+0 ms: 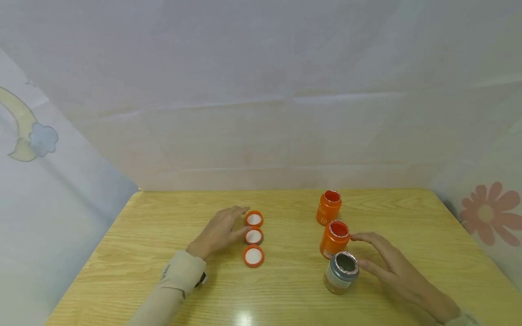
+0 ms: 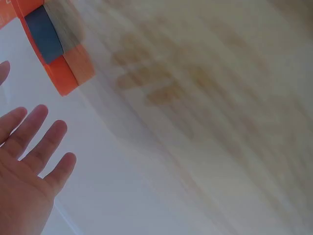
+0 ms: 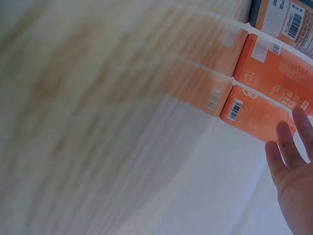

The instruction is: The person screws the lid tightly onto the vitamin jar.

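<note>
Three lids lie in a row on the table, white inner sides up: a far orange lid (image 1: pixel 254 219), a middle grey lid with an orange inner ring (image 1: pixel 253 236) and a near orange lid (image 1: pixel 253 256). Just left of them is my left hand (image 1: pixel 220 231), fingers extended; the left wrist view shows its palm (image 2: pixel 24 191) apart from the lids. Three uncovered jars stand at right: a far orange jar (image 1: pixel 328 208), a middle orange jar (image 1: pixel 334 240) and a near grey jar (image 1: pixel 341 273). Beside the nearer two, my right hand (image 1: pixel 393 271) holds nothing, fingers loosely extended. Whether its fingertips touch them, I cannot tell.
The wooden table (image 1: pixel 195 299) has a glossy top. Behind it hangs a pale cloth backdrop (image 1: pixel 228 136), with a moon print on the left and a pink flower print (image 1: pixel 485 213) on the right. Ragged, silvery edges ring the jar mouths.
</note>
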`<action>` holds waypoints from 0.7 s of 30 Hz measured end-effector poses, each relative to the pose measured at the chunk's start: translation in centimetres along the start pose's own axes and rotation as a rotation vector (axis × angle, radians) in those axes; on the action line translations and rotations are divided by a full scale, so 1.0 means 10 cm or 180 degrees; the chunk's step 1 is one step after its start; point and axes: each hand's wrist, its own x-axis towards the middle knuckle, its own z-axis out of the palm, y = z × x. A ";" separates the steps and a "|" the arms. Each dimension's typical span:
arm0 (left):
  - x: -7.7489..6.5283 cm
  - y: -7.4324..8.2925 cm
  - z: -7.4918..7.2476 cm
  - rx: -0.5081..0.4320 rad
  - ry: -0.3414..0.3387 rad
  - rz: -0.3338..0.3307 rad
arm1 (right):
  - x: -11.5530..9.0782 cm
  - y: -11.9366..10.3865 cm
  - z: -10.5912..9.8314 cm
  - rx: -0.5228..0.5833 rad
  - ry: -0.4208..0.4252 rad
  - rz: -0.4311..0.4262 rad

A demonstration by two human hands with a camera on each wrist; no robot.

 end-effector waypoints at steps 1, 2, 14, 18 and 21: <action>0.01 0.00 0.00 -0.0020 0.0016 0.0040 | 0.00 0.00 0.00 -0.0008 -0.0016 -0.0003; 0.01 0.00 0.00 -0.0035 0.0024 0.0069 | 0.01 0.00 0.00 -0.0013 -0.0032 -0.0007; 0.02 -0.01 0.01 -0.0265 -0.0220 0.0035 | 0.00 -0.03 0.01 0.0039 -0.0179 -0.0106; 0.02 -0.02 0.01 -0.0352 -0.0277 0.0017 | 0.00 -0.05 0.01 0.0061 -0.0230 -0.0113; 0.02 -0.02 0.01 -0.0411 -0.0329 -0.0015 | 0.00 -0.06 0.01 0.0102 -0.0275 -0.0090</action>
